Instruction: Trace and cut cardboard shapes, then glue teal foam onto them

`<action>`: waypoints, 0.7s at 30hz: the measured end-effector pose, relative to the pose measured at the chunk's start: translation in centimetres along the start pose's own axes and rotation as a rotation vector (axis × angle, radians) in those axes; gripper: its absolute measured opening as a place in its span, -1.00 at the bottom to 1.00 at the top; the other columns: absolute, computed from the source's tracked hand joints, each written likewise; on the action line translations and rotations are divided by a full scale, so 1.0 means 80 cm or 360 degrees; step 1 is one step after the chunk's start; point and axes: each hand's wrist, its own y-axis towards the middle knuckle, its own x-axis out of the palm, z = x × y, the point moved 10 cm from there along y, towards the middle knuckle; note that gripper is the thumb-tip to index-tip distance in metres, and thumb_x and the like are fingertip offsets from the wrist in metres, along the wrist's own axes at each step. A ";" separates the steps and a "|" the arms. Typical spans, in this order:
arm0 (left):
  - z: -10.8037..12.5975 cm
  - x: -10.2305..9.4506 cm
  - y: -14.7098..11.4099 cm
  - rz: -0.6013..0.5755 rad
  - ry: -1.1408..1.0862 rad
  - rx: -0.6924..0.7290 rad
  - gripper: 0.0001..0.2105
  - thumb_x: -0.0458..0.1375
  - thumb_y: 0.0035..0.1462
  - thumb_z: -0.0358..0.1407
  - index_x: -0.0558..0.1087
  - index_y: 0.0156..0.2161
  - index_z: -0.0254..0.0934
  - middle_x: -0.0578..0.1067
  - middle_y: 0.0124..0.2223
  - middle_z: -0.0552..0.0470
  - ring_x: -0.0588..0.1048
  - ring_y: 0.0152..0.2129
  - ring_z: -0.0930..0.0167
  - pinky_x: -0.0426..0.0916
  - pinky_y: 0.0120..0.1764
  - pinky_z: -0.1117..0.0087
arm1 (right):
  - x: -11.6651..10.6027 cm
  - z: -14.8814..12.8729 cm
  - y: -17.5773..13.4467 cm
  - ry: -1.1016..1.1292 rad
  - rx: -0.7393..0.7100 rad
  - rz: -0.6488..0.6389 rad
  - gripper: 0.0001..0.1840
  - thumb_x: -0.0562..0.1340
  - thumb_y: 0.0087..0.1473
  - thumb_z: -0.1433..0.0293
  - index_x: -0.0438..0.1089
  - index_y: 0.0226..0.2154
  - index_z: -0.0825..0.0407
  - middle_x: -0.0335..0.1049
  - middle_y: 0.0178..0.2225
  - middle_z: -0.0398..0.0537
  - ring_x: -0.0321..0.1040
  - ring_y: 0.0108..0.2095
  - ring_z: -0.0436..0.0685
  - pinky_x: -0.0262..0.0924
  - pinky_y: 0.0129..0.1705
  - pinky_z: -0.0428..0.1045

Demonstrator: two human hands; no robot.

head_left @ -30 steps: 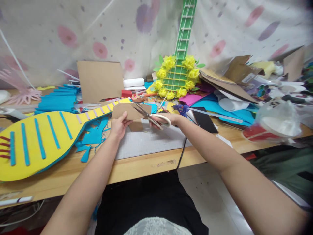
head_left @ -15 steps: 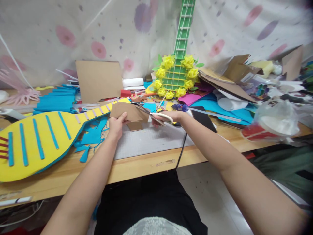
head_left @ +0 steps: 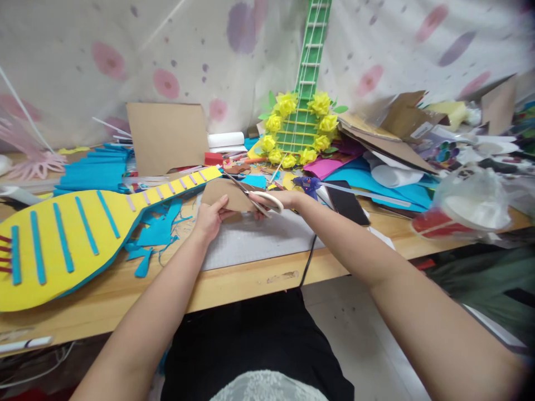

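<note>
My left hand (head_left: 210,219) pinches the lower left part of a brown piece of cardboard (head_left: 223,195), thumb on top and fingers underneath. A pair of scissors (head_left: 271,200) with white handles is in my right hand (head_left: 267,201), and my fingers are closed around the handles. The dark blades lie along the cardboard's upper right edge and point up and left. Both hands are above a grey cutting mat (head_left: 246,245). Part of my right hand is hidden by the scissor handles.
A yellow and blue lute-shaped craft (head_left: 58,239) lies at left beside blue scraps (head_left: 154,228). Behind stand a cardboard sheet (head_left: 167,139) and a green craft instrument with yellow flowers (head_left: 297,131). At right are a blue glue gun (head_left: 308,185), a black phone (head_left: 346,205) and a red-and-white bucket (head_left: 443,217).
My left hand has shifted right along with the cardboard, while my right hand and the scissors have moved slightly left. The cardboard has turned a little, and the hands are closer together.
</note>
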 end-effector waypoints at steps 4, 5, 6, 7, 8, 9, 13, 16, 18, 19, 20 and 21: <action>0.000 -0.006 -0.003 0.0112 -0.0034 -0.0010 -0.74 0.26 -0.14 -0.42 0.45 -0.25 -0.37 0.55 -0.45 0.01 0.52 -0.57 0.44 0.45 -0.51 0.49 | 0.007 -0.005 0.009 0.0011 -0.0032 -0.0019 -0.27 -0.08 0.04 -0.17 0.34 -0.44 0.16 0.40 -0.50 0.01 0.30 -0.52 -0.03 0.24 -0.45 -0.09; 0.002 -0.007 -0.004 0.0130 -0.0053 -0.0009 -0.76 0.26 -0.13 -0.42 0.45 -0.26 -0.36 0.55 -0.45 0.02 0.51 -0.57 0.45 0.44 -0.52 0.52 | 0.008 -0.006 0.009 0.0015 -0.0020 -0.0012 -0.28 -0.08 0.05 -0.17 0.33 -0.44 0.16 0.38 -0.50 0.00 0.28 -0.53 -0.04 0.23 -0.45 -0.09; 0.002 -0.008 -0.004 0.0142 -0.0070 -0.0009 -0.78 0.25 -0.12 -0.43 0.45 -0.27 -0.36 0.55 -0.46 0.02 0.51 -0.57 0.46 0.43 -0.53 0.53 | 0.008 -0.007 0.009 0.0007 -0.0004 0.0005 -0.29 -0.08 0.05 -0.17 0.33 -0.45 0.15 0.37 -0.51 -0.01 0.27 -0.54 -0.04 0.23 -0.45 -0.09; 0.003 -0.008 -0.004 0.0151 -0.0081 -0.0012 -0.79 0.25 -0.12 -0.43 0.45 -0.28 -0.36 0.54 -0.46 0.03 0.51 -0.57 0.47 0.43 -0.53 0.54 | 0.008 -0.008 0.007 -0.0017 0.0019 0.0020 -0.29 -0.07 0.05 -0.17 0.33 -0.46 0.15 0.36 -0.52 -0.02 0.25 -0.55 -0.05 0.22 -0.45 -0.09; 0.002 -0.008 -0.004 0.0154 -0.0087 -0.0021 -0.81 0.24 -0.11 -0.44 0.45 -0.29 -0.37 0.54 -0.47 0.03 0.51 -0.58 0.47 0.43 -0.53 0.54 | 0.007 -0.009 0.005 -0.0053 0.0040 0.0033 -0.28 -0.07 0.05 -0.17 0.33 -0.48 0.15 0.34 -0.54 -0.02 0.24 -0.56 -0.05 0.22 -0.45 -0.09; 0.002 -0.008 -0.005 0.0149 -0.0088 -0.0028 -0.81 0.24 -0.10 -0.44 0.45 -0.29 -0.37 0.54 -0.47 0.03 0.51 -0.57 0.47 0.43 -0.53 0.54 | 0.007 -0.010 0.003 -0.0095 0.0056 0.0041 -0.27 -0.07 0.04 -0.18 0.32 -0.50 0.16 0.33 -0.55 -0.03 0.22 -0.56 -0.05 0.21 -0.45 -0.09; -0.001 -0.005 -0.006 0.0126 -0.0072 -0.0043 -0.80 0.23 -0.08 -0.45 0.45 -0.26 -0.35 0.54 -0.45 0.04 0.51 -0.57 0.46 0.44 -0.51 0.51 | 0.011 -0.022 -0.005 -0.0209 0.0019 0.0036 -0.25 -0.11 0.04 -0.19 0.29 -0.57 0.15 0.28 -0.60 -0.05 0.20 -0.58 -0.06 0.16 -0.49 -0.10; -0.003 -0.006 -0.008 0.0153 -0.0063 -0.0073 -0.82 0.23 -0.06 -0.45 0.45 -0.26 -0.34 0.54 -0.43 0.05 0.50 -0.57 0.49 0.43 -0.49 0.52 | 0.010 -0.025 -0.006 -0.0175 0.0007 0.0109 -0.29 -0.09 0.05 -0.18 0.26 -0.55 0.14 0.24 -0.63 -0.09 0.18 -0.60 -0.07 0.12 -0.53 -0.12; -0.003 -0.006 -0.009 0.0175 -0.0080 -0.0102 -0.85 0.21 -0.04 -0.46 0.45 -0.28 -0.35 0.54 -0.43 0.05 0.49 -0.58 0.51 0.42 -0.49 0.53 | 0.007 -0.021 -0.004 -0.0098 0.0036 0.0176 -0.34 -0.03 0.03 -0.17 0.24 -0.50 0.13 0.21 -0.64 -0.14 0.17 -0.62 -0.07 0.10 -0.57 -0.13; -0.004 -0.006 -0.010 0.0180 -0.0093 -0.0115 -0.87 0.20 -0.03 -0.47 0.45 -0.29 -0.35 0.54 -0.43 0.05 0.49 -0.59 0.51 0.42 -0.49 0.54 | 0.006 -0.018 -0.003 -0.0044 0.0053 0.0204 -0.36 0.01 0.01 -0.17 0.23 -0.47 0.12 0.19 -0.63 -0.16 0.16 -0.62 -0.08 0.11 -0.58 -0.13; -0.004 -0.006 -0.010 0.0181 -0.0105 -0.0125 -0.89 0.19 -0.02 -0.47 0.45 -0.30 -0.35 0.53 -0.43 0.05 0.49 -0.58 0.52 0.42 -0.49 0.54 | 0.005 -0.015 -0.001 0.0013 0.0063 0.0227 -0.38 0.05 -0.01 -0.16 0.21 -0.45 0.11 0.17 -0.62 -0.19 0.15 -0.63 -0.09 0.12 -0.59 -0.13; -0.005 -0.005 -0.010 0.0181 -0.0112 -0.0132 -0.89 0.19 -0.01 -0.47 0.45 -0.31 -0.35 0.53 -0.43 0.05 0.49 -0.58 0.52 0.42 -0.49 0.54 | 0.004 -0.012 0.000 0.0065 0.0065 0.0241 -0.40 0.08 -0.03 -0.15 0.20 -0.44 0.10 0.16 -0.61 -0.21 0.13 -0.64 -0.10 0.13 -0.60 -0.13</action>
